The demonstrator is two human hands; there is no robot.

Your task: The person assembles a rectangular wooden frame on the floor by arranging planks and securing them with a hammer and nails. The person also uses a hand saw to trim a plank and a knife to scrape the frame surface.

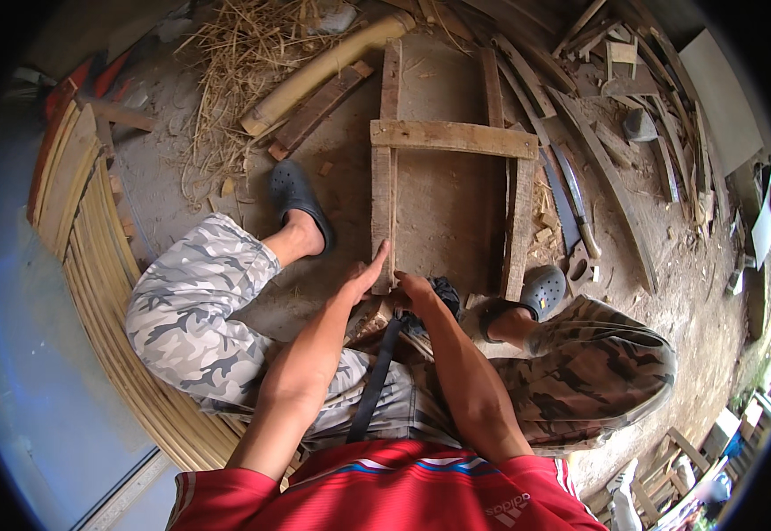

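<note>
A wooden frame of long rails and a crossbar lies on the ground between my feet. My left hand is at the near end of its left rail, one digit stretched along the wood and the others mostly hidden. Close beside it, my right hand is closed, its fingertips at the same rail end; whatever they pinch is too small to make out. A black crumpled bundle sits just right of that hand. From beneath my hands a black strap runs back over my lap.
Right of the frame lie a handsaw and a long-bladed knife. Straw, a thick bamboo pole and a dark wood block lie beyond my left foot. Bent strips curve along the left; boards litter the right.
</note>
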